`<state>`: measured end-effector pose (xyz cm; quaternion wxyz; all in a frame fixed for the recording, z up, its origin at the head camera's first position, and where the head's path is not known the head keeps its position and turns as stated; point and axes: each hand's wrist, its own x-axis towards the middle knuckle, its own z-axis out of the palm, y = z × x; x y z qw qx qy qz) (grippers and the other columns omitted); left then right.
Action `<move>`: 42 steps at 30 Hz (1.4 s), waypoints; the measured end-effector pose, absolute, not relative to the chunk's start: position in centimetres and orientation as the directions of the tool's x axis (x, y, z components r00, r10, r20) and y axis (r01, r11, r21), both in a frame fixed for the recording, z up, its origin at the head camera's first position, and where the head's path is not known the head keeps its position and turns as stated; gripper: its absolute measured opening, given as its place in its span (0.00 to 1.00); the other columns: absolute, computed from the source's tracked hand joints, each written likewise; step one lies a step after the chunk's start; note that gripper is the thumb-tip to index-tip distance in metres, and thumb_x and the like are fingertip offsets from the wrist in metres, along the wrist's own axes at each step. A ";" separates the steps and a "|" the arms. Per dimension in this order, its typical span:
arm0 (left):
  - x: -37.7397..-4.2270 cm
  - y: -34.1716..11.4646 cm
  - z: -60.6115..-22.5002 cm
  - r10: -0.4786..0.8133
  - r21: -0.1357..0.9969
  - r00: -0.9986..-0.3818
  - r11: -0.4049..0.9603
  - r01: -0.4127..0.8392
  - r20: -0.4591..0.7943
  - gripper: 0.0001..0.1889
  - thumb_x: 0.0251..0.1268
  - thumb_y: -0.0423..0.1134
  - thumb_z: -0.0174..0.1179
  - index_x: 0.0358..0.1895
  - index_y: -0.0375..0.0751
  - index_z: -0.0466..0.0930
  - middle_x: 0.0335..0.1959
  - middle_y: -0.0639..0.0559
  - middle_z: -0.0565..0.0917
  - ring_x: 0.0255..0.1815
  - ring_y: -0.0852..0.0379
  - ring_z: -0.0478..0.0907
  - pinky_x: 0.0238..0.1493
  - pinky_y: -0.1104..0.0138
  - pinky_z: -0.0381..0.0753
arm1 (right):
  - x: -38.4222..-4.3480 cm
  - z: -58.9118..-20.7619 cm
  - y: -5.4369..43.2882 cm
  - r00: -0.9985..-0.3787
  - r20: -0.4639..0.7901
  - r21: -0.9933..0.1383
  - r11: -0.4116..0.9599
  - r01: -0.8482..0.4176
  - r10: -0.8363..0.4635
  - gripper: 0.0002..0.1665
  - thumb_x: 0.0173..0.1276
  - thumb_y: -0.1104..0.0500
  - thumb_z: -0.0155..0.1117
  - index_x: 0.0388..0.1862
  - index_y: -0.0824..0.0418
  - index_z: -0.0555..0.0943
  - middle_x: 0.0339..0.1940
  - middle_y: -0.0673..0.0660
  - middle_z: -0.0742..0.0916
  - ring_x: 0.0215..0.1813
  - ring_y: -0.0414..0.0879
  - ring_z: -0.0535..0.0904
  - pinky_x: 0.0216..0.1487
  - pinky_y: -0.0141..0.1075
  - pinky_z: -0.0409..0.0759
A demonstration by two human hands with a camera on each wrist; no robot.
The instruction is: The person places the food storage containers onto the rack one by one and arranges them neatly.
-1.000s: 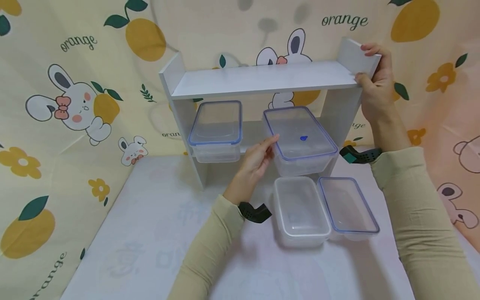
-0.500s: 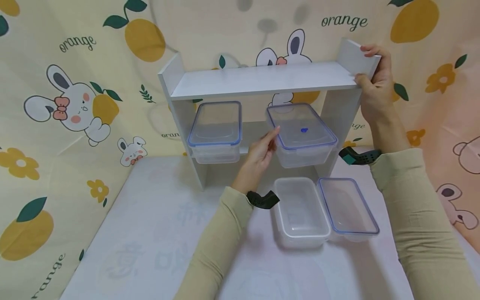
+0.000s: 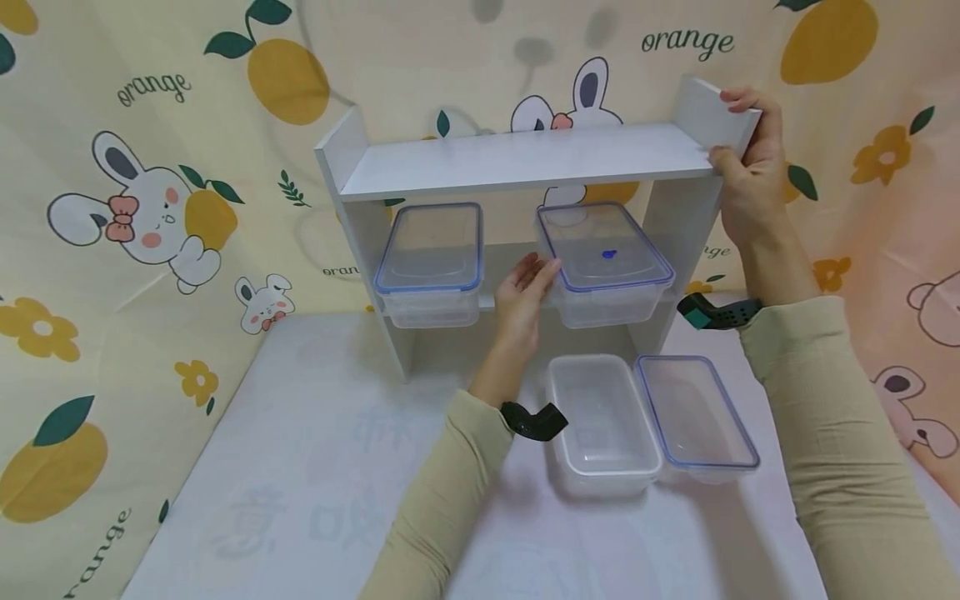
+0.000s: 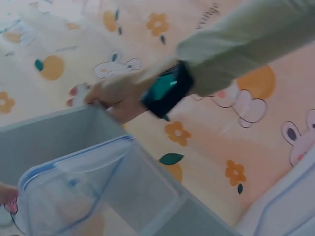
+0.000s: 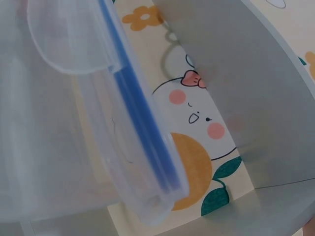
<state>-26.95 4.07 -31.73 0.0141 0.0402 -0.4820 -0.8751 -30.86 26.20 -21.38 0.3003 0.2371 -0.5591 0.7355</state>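
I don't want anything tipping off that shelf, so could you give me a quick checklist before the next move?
1. Shelf unit steadied: ok; the right hand grips its right side panel.
2. Right shelf container level, judged by eye: ok.
3. That container fully on the middle shelf: not ok; its front juts past the shelf's front edge.
4. Left hand clear of it: not ok; the hand is at its left edge.
5. Gap to the left shelf container: ok; they stand apart.
6. Right shelf container's lid locked down: cannot tell.
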 end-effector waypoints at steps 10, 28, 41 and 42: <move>-24.2 6.2 -32.6 -0.038 0.938 -0.957 -0.189 0.291 0.289 0.45 0.56 0.33 0.66 0.75 0.36 0.51 0.79 0.43 0.49 0.80 0.49 0.49 0.80 0.61 0.53 | -30.9 -21.3 26.1 -0.697 0.697 -0.670 -0.194 -0.717 0.167 0.27 0.61 0.82 0.40 0.50 0.56 0.69 0.64 0.50 0.70 0.73 0.48 0.57 0.81 0.45 0.50; -25.8 6.5 -33.8 -0.093 0.916 -0.920 -0.101 0.389 0.380 0.43 0.60 0.38 0.65 0.75 0.38 0.50 0.79 0.43 0.53 0.80 0.50 0.51 0.80 0.59 0.52 | -30.9 -21.1 25.7 -0.706 0.691 -0.681 -0.184 -0.708 0.158 0.26 0.63 0.81 0.41 0.51 0.55 0.69 0.66 0.50 0.69 0.72 0.48 0.58 0.81 0.46 0.50; -23.2 5.6 -34.9 -0.063 0.885 -0.895 -0.129 0.447 0.442 0.33 0.66 0.35 0.57 0.73 0.34 0.55 0.76 0.42 0.60 0.79 0.49 0.54 0.80 0.60 0.53 | -30.7 -21.5 26.0 -0.704 0.688 -0.680 -0.184 -0.710 0.175 0.27 0.63 0.81 0.41 0.51 0.55 0.68 0.66 0.51 0.69 0.71 0.48 0.58 0.81 0.46 0.52; -23.0 5.5 -34.9 -0.063 0.881 -0.890 -0.128 0.456 0.451 0.33 0.67 0.34 0.57 0.72 0.33 0.56 0.75 0.41 0.60 0.79 0.48 0.54 0.80 0.59 0.53 | -30.7 -21.5 26.0 -0.705 0.687 -0.680 -0.185 -0.709 0.176 0.27 0.63 0.81 0.41 0.51 0.55 0.68 0.66 0.51 0.69 0.71 0.48 0.58 0.81 0.46 0.51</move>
